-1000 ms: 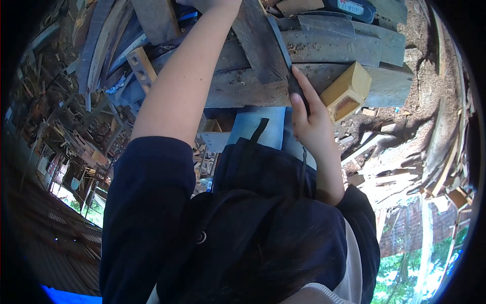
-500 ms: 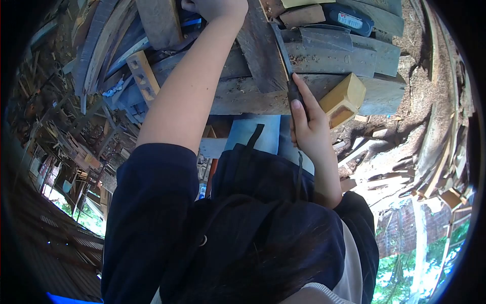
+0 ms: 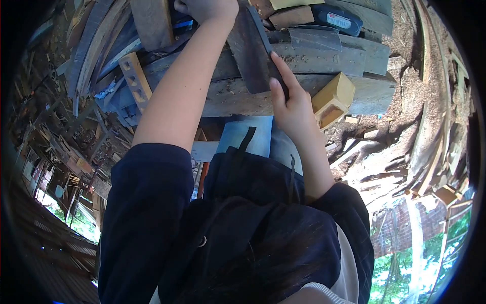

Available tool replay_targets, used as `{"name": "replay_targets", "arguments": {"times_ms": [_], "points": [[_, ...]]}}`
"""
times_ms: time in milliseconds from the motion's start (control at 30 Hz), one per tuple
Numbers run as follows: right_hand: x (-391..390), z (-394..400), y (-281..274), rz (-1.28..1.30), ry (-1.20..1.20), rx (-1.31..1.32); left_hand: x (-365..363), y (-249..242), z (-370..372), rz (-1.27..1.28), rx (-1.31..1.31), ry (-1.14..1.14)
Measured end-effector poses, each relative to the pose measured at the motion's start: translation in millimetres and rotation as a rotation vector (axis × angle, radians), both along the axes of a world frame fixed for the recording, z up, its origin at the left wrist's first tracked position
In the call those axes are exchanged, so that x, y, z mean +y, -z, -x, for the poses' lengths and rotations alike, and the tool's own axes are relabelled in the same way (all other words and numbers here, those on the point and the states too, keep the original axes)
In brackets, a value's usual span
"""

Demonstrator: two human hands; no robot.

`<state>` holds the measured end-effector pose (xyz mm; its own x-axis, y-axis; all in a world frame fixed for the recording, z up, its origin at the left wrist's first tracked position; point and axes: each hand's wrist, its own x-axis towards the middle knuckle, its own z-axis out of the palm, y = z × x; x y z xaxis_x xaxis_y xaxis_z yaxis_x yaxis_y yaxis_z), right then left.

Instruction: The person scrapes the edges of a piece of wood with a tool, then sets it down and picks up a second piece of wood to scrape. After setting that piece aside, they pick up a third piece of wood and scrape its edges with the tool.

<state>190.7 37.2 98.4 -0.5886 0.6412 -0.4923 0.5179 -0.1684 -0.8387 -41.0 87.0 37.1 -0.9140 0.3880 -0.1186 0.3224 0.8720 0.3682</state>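
Along the right edge of a dark wooden board (image 3: 249, 61) runs a long, narrow, flat dark tool (image 3: 261, 36), which looks like a file. My right hand (image 3: 292, 104) is closed round its near end, thumb and forefinger lying along it. At the top edge of the view, my left hand (image 3: 208, 9) is over the far part of the board, with most of its fingers cut off by the frame. The board lies across a bench of worn planks (image 3: 324, 58), its near end close to the front plank.
A yellowish wooden block (image 3: 334, 99) with a hollow sits right of my right hand. Left of my forearm lies a wood piece with square holes (image 3: 135, 78). A dark blue labelled object (image 3: 338, 20) is at the back right. Scrap wood (image 3: 364, 147) and shavings cover the ground.
My right hand and the dark tool have moved forward and left along the board's edge. My left hand stays at the far part of the board; the whole view has shifted slightly.
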Motion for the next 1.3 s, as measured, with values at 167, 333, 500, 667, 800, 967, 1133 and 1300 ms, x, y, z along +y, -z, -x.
{"name": "replay_targets", "arguments": {"times_ms": [167, 333, 500, 667, 800, 967, 1133, 1300], "points": [[3, 3, -6, 0.061, 0.016, -0.012, 0, 7, -1, 0.028, 0.029, -0.024], [-7, -10, -15, 0.078, 0.016, -0.047, 2, 2, 2, 0.055, 0.003, -0.037], [13, 18, -20, 0.171, 0.022, -0.132, 4, 9, 7, 0.057, -0.004, -0.055], [5, 7, -24, 0.216, 0.039, -0.105, 2, 4, 5, 0.065, -0.05, -0.045], [16, 19, -22, 0.185, 0.022, -0.127, 2, 2, -1, 0.027, -0.007, -0.052], [15, 12, -24, 0.17, 0.022, -0.099, 0, 9, 3, 0.026, 0.005, -0.041], [12, 13, -25, 0.224, 0.041, -0.079, 2, 6, 5, 0.03, -0.017, -0.041], [26, 21, -28, 0.358, 0.014, -0.183, -5, 12, 3, -0.02, 0.01, -0.026]]}}
